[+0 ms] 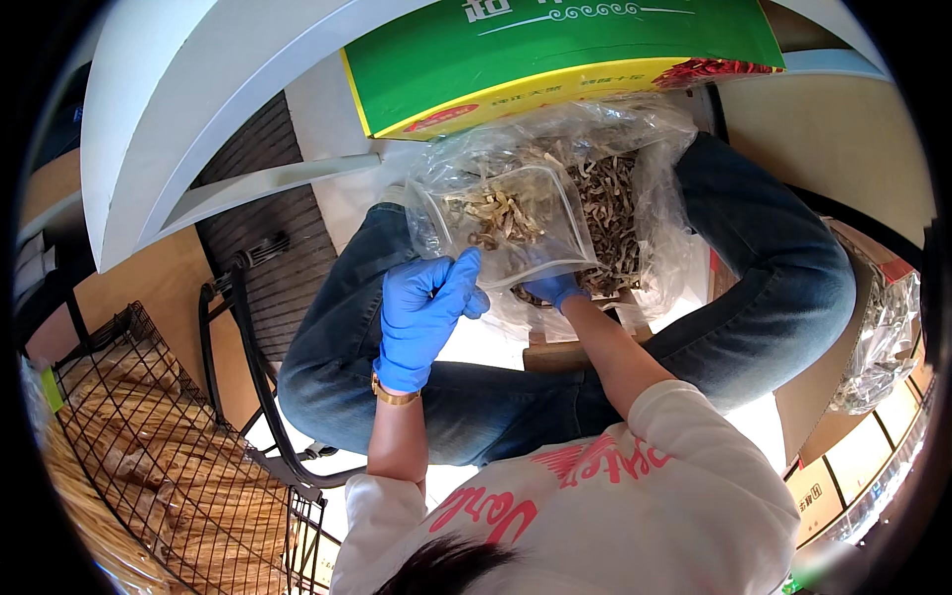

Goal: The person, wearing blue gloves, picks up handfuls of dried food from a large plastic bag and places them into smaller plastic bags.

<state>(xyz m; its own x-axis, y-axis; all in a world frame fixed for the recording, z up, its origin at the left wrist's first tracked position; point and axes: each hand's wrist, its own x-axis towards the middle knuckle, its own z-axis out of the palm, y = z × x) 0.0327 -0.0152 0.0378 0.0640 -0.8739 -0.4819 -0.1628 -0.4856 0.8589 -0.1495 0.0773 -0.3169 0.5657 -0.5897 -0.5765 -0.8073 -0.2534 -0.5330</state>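
My left hand (430,316), in a blue glove, grips the near left edge of a clear zip bag (547,249). Inside that bag sits a small heap of pale brown dried strips (507,212), perhaps dried mushroom. My right hand (556,288), gloved in blue too, reaches in at the bag's near side; its fingers are blurred behind the plastic, so their grip is hidden. Beneath and beyond lies a large clear plastic liner (662,216) spread open between my knees. Many darker dried strips (606,223) fill it.
A green and yellow carton (565,63) with printing stands just beyond the liner. To the left are a black wire basket (160,446) of yellowish dried sticks in plastic and a black metal frame (242,342). An open cardboard box (822,401) with clear wrapping is at right.
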